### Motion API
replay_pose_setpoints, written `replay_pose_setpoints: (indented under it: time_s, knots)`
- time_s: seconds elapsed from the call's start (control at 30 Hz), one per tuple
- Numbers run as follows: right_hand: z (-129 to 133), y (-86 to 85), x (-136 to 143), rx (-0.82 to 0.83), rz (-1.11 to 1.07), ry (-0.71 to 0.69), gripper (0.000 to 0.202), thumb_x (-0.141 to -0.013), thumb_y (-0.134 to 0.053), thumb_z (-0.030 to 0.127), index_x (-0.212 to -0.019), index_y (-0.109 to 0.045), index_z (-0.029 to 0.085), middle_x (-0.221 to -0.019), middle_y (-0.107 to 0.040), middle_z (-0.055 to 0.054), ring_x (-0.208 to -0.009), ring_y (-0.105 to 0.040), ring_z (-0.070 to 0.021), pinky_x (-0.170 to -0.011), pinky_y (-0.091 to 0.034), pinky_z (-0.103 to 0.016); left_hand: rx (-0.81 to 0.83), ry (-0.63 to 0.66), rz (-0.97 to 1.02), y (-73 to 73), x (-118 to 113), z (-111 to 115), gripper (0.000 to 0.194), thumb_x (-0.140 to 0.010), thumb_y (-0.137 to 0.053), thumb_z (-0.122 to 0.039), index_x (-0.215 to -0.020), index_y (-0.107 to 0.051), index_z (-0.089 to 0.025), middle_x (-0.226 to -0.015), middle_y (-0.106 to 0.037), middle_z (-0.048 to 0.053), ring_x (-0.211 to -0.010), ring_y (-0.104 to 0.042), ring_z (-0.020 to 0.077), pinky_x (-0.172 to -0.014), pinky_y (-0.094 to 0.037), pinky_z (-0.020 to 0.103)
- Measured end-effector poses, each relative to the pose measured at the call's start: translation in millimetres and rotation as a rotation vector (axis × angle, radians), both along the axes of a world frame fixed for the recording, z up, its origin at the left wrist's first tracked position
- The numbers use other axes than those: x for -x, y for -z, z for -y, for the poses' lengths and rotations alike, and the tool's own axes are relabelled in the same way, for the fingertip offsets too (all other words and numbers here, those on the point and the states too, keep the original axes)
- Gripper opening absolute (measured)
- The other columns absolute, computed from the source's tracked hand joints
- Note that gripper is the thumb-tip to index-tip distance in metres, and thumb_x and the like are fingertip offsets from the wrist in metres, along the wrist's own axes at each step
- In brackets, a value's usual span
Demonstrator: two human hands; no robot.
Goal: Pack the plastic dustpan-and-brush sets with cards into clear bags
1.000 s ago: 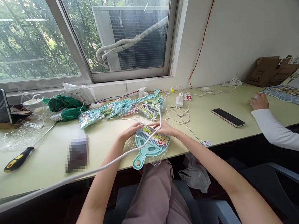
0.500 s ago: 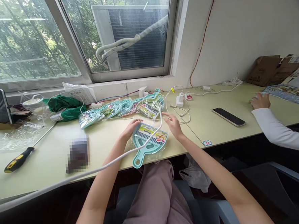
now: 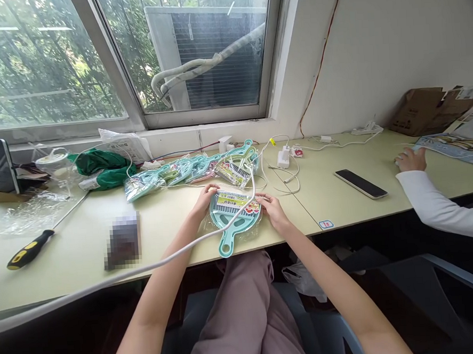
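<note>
Dustpan in clear wrap sits between the person's hands near the front edge of the table, handle toward the lap; whether it rests flat or is slightly lifted, I cannot tell. The left hand grasps its upper left corner and the right hand its right rim — a light, fingertip hold by the look of it, neither hand clenched. A white cable crosses the view in front of it. As for how far things have come, this set looks complete: brush and printed card are in place on the pan. Whether the wrap is sealed or open (it is too clear to read) does not show, so what is left to do on this one stays uncertain. Behind lies a row of similar packs — finished or waiting, nothing here tells which.
</note>
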State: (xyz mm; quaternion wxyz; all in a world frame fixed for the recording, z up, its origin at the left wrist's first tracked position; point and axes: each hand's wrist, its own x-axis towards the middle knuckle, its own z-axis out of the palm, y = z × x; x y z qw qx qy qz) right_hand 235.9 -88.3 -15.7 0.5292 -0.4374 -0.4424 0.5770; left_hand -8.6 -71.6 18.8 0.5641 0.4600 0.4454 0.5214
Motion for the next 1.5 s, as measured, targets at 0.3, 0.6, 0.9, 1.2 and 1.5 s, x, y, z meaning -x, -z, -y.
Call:
replay_pose_setpoints:
  time_s: [0.3, 0.6, 0.9, 1.2, 1.5]
  knots:
    - [-17.0, 2.9, -19.4, 0.024, -0.072, -0.116, 0.047, -0.047, -0.088, 0.047, -0.080, -0.069, 0.018, -0.083, -0.072, -0.004, -0.077, -0.068, -0.0176, -0.078, -0.057, -0.033, -0.004, 0.099, 0.099, 4.9, 5.4, -3.1, 0.037, -0.070, -0.074, -0.042, -0.090, -0.053, -0.020, -0.088, -0.068, 0.004, -0.067, -0.065, 0.0154, -0.054, -0.052, 0.024]
    - [-6.8, -4.1, -15.7, -0.020, 0.027, -0.129, 0.038, -0.064, -0.078, 0.052, -0.072, -0.070, 0.016, -0.085, -0.073, -0.010, -0.081, -0.069, -0.0216, -0.078, -0.058, -0.034, 0.055, 0.044, 0.075, 8.3, 3.1, -5.1, 0.046, -0.075, -0.064, -0.060, -0.074, -0.048, -0.017, -0.082, -0.069, 0.009, -0.062, -0.065, 0.0182, -0.050, -0.051, 0.028]
    - [-9.2, -2.5, -17.5, -0.046, 0.009, -0.162, 0.044, -0.057, -0.080, 0.024, -0.099, -0.069, 0.018, -0.110, -0.071, -0.010, -0.097, -0.067, -0.0232, -0.082, -0.057, -0.036, -0.035, 0.104, 0.025, 5.9, 5.3, -1.7, 0.044, -0.067, -0.075, -0.016, -0.097, -0.042, -0.019, -0.111, -0.068, 0.014, -0.070, -0.067, 0.0169, -0.060, -0.054, 0.030]
    - [1.8, -8.1, -5.8, -0.039, -0.015, 0.004, 0.039, -0.053, -0.073, 0.016, -0.092, -0.064, 0.019, -0.115, -0.067, -0.011, -0.104, -0.064, -0.0256, -0.077, -0.057, -0.034, -0.054, 0.036, -0.070, -3.6, -3.6, 8.4, 0.049, -0.070, -0.071, -0.022, -0.111, -0.043, -0.020, -0.112, -0.066, 0.013, -0.074, -0.066, 0.0168, -0.063, -0.054, 0.030]
    - [9.7, -24.3, 19.5, 0.117, 0.027, 0.082, 0.058, -0.062, -0.076, 0.021, -0.115, -0.051, 0.023, -0.100, -0.068, -0.005, -0.077, -0.069, -0.0189, -0.060, -0.058, -0.028, -0.036, 0.000, -0.361, -7.4, -14.1, 16.3, 0.058, -0.069, -0.077, -0.026, -0.121, -0.053, -0.021, -0.114, -0.059, 0.010, -0.078, -0.066, 0.0164, -0.063, -0.054, 0.023]
